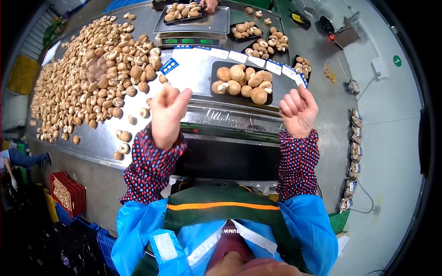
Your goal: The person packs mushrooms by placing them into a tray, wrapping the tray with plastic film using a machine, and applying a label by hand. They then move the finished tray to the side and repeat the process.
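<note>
1. The left hand (166,112) was raised over the near edge of the bench (193,78). Its fingers were curled into a loose fist with the thumb up, and nothing solid showed in the grip.
2. The right hand (299,110) was held at about the same height, fingers folded toward the palm. Whether either hand pinched the clear film (230,115) stretched below them could not be told.
3. The tray of mushrooms (241,83) lay on the bench just beyond the hands and between them. Its long axis ran left to right, across the person's front.
4. The tray's right end sat near the right hand, and its left end lay a little farther from the left hand. The right hand was judged the nearer.
5. Loose mushrooms (92,69) were heaped to the left. A row of labels (239,57) lay behind the tray. Farther back stood a scale (192,40), with a second person's hand (209,4) at it.
</note>
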Available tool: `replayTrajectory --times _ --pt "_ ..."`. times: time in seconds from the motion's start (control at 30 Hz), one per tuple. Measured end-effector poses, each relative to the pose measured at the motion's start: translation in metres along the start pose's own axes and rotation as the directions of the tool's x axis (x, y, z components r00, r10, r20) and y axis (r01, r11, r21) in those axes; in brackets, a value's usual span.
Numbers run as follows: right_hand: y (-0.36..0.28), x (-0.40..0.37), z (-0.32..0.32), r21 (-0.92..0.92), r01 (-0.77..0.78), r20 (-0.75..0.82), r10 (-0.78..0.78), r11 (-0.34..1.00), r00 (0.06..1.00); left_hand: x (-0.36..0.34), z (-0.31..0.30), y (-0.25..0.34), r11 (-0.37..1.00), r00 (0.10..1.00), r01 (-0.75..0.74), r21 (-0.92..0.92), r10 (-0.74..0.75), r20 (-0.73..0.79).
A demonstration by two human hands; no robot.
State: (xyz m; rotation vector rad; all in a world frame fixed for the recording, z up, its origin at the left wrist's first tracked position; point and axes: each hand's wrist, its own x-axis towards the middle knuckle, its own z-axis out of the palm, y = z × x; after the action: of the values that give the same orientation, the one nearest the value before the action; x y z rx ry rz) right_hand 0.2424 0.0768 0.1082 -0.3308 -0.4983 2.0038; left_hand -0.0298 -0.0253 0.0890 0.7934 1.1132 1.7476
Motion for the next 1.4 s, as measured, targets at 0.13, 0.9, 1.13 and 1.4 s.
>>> replayTrajectory --times 0.13,0.9,1.13,1.4 --pt "-0.012 -0.021 0.010 -0.082 0.038 -0.082 -0.045 0.996 0.996 0.025 -0.017 -0.038 0.388 0.891 -0.453 0.803 0.239 0.386" --pt "-0.011 -0.052 -0.097 -0.399 -0.296 -0.073 -0.291 -0.868 0.954 0.014 -0.014 -0.081 -0.113 0.940 -0.324 0.939 -0.150 0.306" --pt "-0.045 -0.055 -0.099 -0.604 -0.501 -0.382 -0.326 -0.620 0.865 0.036 -0.029 -0.061 0.262 0.887 -0.222 0.939 -0.345 0.306" --pt "-0.037 -0.066 -0.082 -0.749 -0.551 -0.580 0.038 0.369 0.814 0.055 -0.065 -0.059 0.555 0.614 0.348 0.755 -0.744 0.264"
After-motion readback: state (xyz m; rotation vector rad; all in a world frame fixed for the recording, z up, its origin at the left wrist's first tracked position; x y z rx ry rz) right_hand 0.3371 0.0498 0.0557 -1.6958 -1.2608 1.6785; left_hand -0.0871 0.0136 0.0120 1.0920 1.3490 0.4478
